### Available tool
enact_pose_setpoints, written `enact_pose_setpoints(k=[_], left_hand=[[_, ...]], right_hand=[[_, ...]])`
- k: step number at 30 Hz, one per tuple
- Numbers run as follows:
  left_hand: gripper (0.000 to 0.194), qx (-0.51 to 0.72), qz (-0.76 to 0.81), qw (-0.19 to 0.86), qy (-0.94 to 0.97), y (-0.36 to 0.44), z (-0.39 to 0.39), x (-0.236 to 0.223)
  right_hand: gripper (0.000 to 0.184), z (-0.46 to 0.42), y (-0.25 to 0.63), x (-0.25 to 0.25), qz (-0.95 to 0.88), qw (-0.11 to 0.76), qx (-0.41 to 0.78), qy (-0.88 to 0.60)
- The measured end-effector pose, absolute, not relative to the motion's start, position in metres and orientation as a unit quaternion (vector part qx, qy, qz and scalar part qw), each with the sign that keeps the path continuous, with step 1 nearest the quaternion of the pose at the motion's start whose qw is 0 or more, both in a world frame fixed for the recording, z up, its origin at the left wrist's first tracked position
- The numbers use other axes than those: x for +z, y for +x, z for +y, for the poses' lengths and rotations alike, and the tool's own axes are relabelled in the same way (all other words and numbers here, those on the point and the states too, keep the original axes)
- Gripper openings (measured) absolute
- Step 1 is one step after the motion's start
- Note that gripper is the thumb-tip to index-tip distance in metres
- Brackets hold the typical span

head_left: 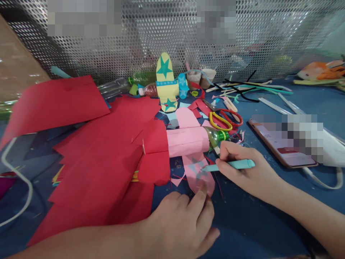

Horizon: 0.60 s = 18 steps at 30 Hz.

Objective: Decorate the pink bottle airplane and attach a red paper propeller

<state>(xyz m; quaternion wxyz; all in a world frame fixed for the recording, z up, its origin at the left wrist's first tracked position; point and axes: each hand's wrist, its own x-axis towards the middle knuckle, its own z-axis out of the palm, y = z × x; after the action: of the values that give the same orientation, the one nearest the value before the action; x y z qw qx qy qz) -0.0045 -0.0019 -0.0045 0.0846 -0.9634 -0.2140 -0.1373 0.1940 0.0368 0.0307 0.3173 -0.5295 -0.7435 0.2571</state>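
Observation:
A green-capped plastic bottle (214, 137) lies on its side, wrapped in pink paper (188, 140) with red paper flaps (154, 167) at its left end. Toward me extends a rounded pink paper wing (192, 181) bearing a grey-blue star (198, 170). My right hand (239, 162) pinches a light teal marker (241, 164), its tip at the star. Fingertips of my left hand (185, 219) press on the wing's near end; the thumb is apart and nothing is held. Behind stands a yellow paper shape with green stars (165, 91), around another bottle (151, 90).
Red paper sheets (102, 154) cover the left side of the blue table. Red-and-yellow scissors (225, 118) and paper scraps lie behind the bottle. A phone (283, 144) and white cable (322, 181) lie right; pipe cleaners (245, 86) sit before a perforated metal panel (161, 32).

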Motion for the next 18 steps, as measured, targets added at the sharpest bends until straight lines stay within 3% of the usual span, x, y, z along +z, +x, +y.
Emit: enact_pose_setpoints(k=[18], left_hand=[[0.035,-0.142,-0.221,0.073,-0.962,-0.0038,-0.0028,-0.0082]], right_hand=[[0.02,0.0383,0.195,0.0299,-0.741,0.311,0.256,-0.537]])
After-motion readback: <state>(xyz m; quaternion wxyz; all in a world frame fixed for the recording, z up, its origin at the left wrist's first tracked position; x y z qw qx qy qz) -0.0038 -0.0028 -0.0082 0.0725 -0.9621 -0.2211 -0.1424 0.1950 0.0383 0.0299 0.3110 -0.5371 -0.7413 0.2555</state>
